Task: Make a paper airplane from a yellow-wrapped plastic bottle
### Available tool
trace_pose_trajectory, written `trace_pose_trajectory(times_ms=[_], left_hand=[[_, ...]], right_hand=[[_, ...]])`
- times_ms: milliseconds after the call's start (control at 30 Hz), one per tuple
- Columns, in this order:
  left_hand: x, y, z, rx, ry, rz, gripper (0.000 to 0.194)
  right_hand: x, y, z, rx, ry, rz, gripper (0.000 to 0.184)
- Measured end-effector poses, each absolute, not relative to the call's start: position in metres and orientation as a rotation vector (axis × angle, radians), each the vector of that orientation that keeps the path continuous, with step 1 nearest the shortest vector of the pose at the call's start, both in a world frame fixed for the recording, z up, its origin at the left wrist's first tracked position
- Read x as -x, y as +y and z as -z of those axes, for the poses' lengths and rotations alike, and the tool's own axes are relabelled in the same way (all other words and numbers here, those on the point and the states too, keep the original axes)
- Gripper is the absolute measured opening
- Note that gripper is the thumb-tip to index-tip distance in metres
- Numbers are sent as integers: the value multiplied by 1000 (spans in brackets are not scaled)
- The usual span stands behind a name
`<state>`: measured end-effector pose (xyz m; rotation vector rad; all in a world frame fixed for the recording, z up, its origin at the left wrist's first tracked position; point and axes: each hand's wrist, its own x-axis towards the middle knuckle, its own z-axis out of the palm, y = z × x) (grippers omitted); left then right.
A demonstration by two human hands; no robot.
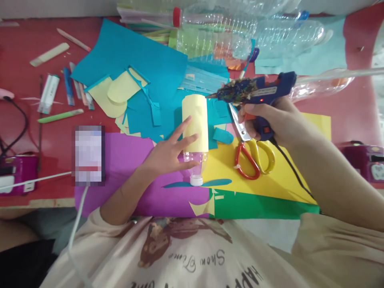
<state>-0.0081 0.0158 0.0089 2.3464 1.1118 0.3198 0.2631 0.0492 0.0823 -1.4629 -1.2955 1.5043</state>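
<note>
A small clear plastic bottle (196,157) lies with its white cap toward me, and yellow paper (196,105) covers its base end. My left hand (168,154) rests on its left side, fingers spread and stretched over the paper and the clear neck end. In my right hand (271,120) is a blue hot glue gun (261,90), its grip wrapped by my fingers. The gun's dirty nozzle points left, close to the top right corner of the yellow paper; whether it touches cannot be told. Under the right hand lie scissors (244,146) with red and yellow handles.
Purple (129,160), yellow (222,164) and green card (255,202) cover the near table. Blue card (141,48) with scraps lies beyond. Large plastic bottles (216,32) line the back. A phone (89,156) with a cable and several pens (69,86) are at left.
</note>
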Motion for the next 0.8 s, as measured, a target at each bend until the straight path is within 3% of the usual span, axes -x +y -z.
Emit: trace_pose_trajectory(times_ms=[367, 800], left_hand=[[0, 12, -13, -2478, 1119, -264, 64], [1, 11, -16, -2419, 1120, -286, 67]], right_hand=[[-244, 59, -79, 1654, -1413, -1460, 32], [-243, 61, -78, 1712, -1387, -1485, 31]])
